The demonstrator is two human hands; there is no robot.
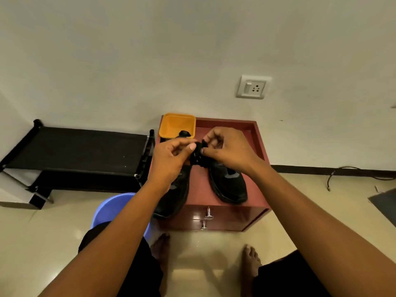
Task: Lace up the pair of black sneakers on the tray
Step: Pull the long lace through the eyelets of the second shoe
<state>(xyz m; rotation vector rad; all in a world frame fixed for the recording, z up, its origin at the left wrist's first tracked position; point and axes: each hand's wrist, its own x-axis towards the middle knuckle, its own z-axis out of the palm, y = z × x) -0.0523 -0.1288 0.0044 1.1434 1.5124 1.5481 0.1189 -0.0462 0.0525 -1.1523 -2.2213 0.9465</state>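
Two black sneakers stand on a dark red tray-topped cabinet (pixel 256 133). The right sneaker (pixel 230 185) is in plain view; the left sneaker (pixel 174 200) is partly hidden under my left forearm. A bundled black shoelace (pixel 198 154) hangs between my hands above the shoes. My left hand (pixel 171 161) pinches it from the left with thumb and fingers. My right hand (pixel 227 148) pinches it from the right. A second black lace bundle (pixel 184 133) lies in the orange tub (pixel 177 123) at the tray's back left.
The cabinet has two drawers with metal knobs (pixel 207 213). A black folding rack (pixel 75 151) stands to the left, a blue plastic basin (pixel 111 209) below it by my knee. My bare feet (pixel 250 260) rest on the tiled floor. A wall socket (pixel 252 86) and a cable (pixel 351 170) are at right.
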